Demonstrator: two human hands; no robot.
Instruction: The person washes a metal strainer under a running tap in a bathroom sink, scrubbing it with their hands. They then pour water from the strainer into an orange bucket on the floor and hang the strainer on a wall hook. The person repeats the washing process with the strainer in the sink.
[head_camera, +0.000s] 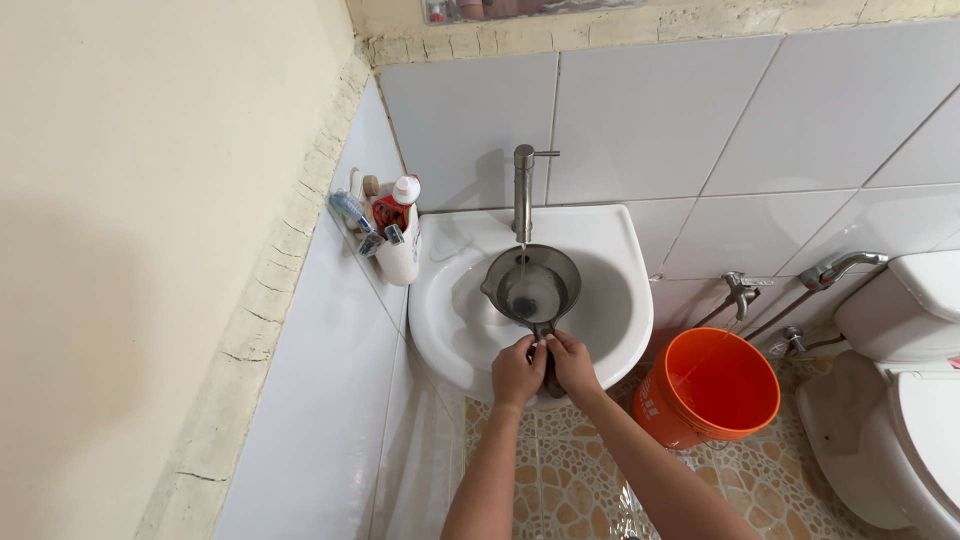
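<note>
Both hands close on the handle (545, 345) of a grey dipper (531, 285): the left hand (517, 372) wraps it from the left, the right hand (574, 364) from the right, fingertips meeting on top, so each grip is clenched on that handle. The dipper hangs over the basin of the white sink (620, 260), its bowl straight under the tap (523, 190), from which a thin stream of water falls into it.

It looks like stiff, thin plastic, light when empty, but likely to grow front-heavy as water gathers, since the bowl sits well out from the handle. Wet plastic will probably be slippery; a hold close to where handle meets bowl should steady it best.

At the sink's left corner, against the wall, stands a white holder (400, 255) stuffed with toothbrushes and a bottle, near the dipper's rim but apart from it. Right of the sink, on the patterned floor (560, 470), sits an orange bucket (712, 385), with a toilet (900, 380) beyond it. The tap spout stands just above the bowl and would block a straight lift.
</note>
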